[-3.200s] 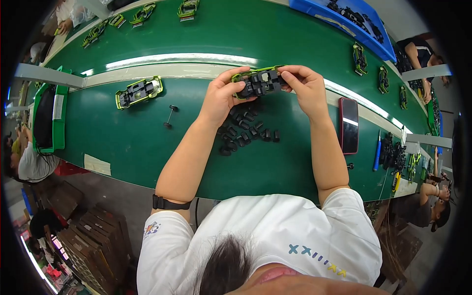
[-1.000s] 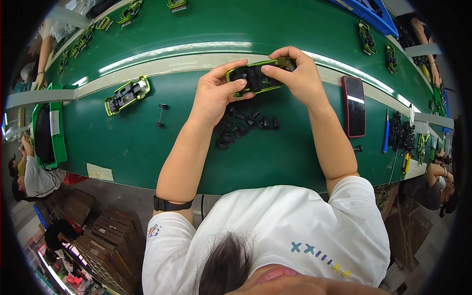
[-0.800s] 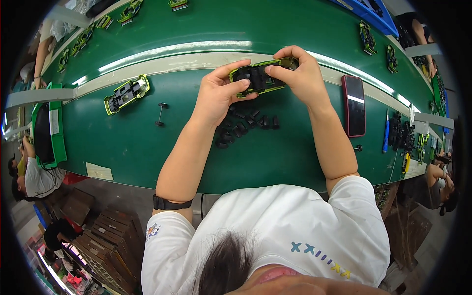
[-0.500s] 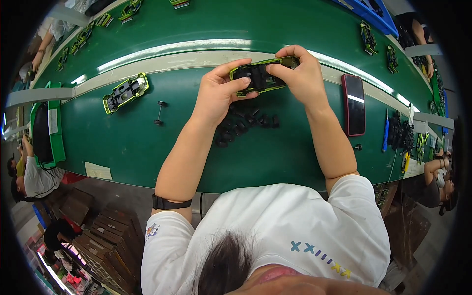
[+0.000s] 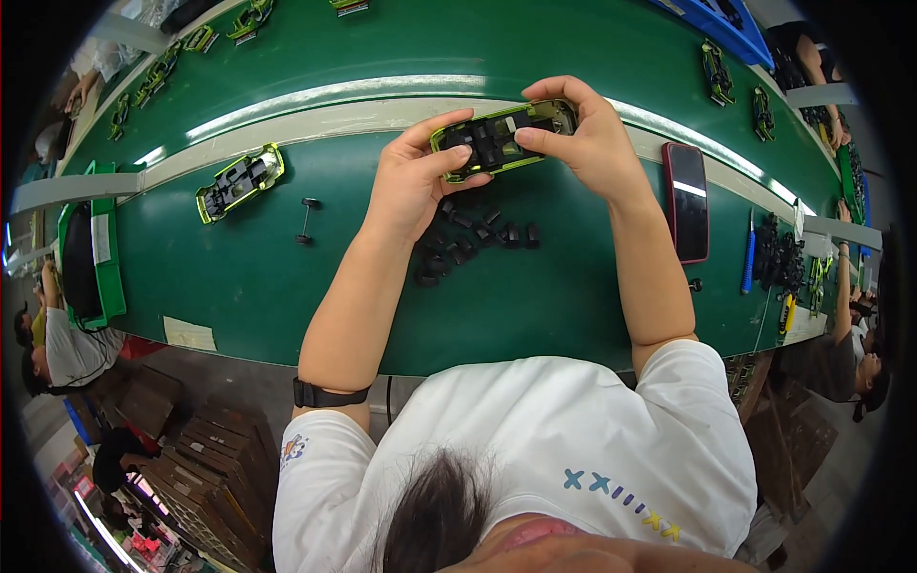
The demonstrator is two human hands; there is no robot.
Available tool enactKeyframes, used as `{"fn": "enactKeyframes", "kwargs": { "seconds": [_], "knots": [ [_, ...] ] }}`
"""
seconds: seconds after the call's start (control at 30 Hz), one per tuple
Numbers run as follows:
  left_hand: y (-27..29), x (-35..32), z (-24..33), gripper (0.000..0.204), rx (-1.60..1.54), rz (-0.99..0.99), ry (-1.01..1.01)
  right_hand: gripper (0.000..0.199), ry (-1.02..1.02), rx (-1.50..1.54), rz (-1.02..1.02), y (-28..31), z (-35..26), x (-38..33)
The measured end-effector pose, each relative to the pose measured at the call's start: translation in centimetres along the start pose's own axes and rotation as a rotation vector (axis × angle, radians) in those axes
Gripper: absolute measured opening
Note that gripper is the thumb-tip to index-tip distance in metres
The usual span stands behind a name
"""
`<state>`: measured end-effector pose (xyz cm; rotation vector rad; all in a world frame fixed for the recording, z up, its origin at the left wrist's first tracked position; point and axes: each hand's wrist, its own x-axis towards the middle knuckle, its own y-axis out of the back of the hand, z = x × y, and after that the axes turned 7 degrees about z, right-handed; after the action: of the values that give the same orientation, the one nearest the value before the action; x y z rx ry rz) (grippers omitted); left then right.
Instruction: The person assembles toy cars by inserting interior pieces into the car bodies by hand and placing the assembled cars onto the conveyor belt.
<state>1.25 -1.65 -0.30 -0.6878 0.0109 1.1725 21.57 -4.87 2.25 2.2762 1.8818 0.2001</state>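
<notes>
Both my hands hold a toy car body [image 5: 497, 139], green at the rim with black parts inside, above the green workbench. My left hand [image 5: 417, 170] grips its left end, thumb on the black interior. At the other end, my right hand [image 5: 583, 143] has its fingers around the far edge and its thumb pressed on the inside. Just below lie several small black plastic parts [image 5: 465, 244] in a loose heap. To the left another green and black car body [image 5: 239, 183] rests on the bench, with a wheel axle [image 5: 306, 221] beside it.
A phone in a red case [image 5: 686, 202] lies to the right, near a blue-handled tool [image 5: 749, 256] and a pile of black parts [image 5: 783, 258]. A green bin [image 5: 117, 253] stands at the left. More car bodies [image 5: 716, 73] sit beyond the pale strip. Co-workers are at both sides.
Both hands have shifted slightly left with the car body, and it is tilted a little more. My right thumb stays on its interior. At the right, a co-worker's arm now reaches up toward the bench.
</notes>
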Motion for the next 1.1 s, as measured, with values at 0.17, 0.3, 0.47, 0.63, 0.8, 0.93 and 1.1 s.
{"fn": "enactKeyframes", "kwargs": {
  "seconds": [0.17,0.3,0.47,0.63,0.8,0.93,1.1],
  "knots": [
    [-0.3,-0.2,0.6,0.037,-0.046,0.023,-0.003,0.055,0.051,-0.024,-0.074,0.8,0.3,0.3],
    [-0.1,-0.1,0.8,0.037,-0.043,0.05,-0.028,0.047,-0.164,0.001,-0.104,1.3,-0.8,0.2],
    [-0.1,-0.1,0.7,0.039,-0.009,0.04,-0.021,0.037,-0.221,-0.022,0.003,0.3,-1.3,0.3],
    [-0.2,0.0,0.6,0.037,-0.039,0.044,-0.007,0.035,-0.158,0.031,0.039,-0.1,1.0,0.6],
    [0.2,-0.1,0.3,0.037,-0.09,0.063,0.026,0.035,-0.187,0.048,0.029,-0.7,0.8,0.6],
    [0.4,0.1,0.7,0.036,-0.13,0.058,-0.023,0.032,-0.222,0.039,0.075,-0.9,1.3,0.9],
    [2.8,0.7,3.3,0.037,-0.26,0.173,-0.257,0.018,-0.002,0.019,0.044,0.3,1.1,0.7]
  ]
}}
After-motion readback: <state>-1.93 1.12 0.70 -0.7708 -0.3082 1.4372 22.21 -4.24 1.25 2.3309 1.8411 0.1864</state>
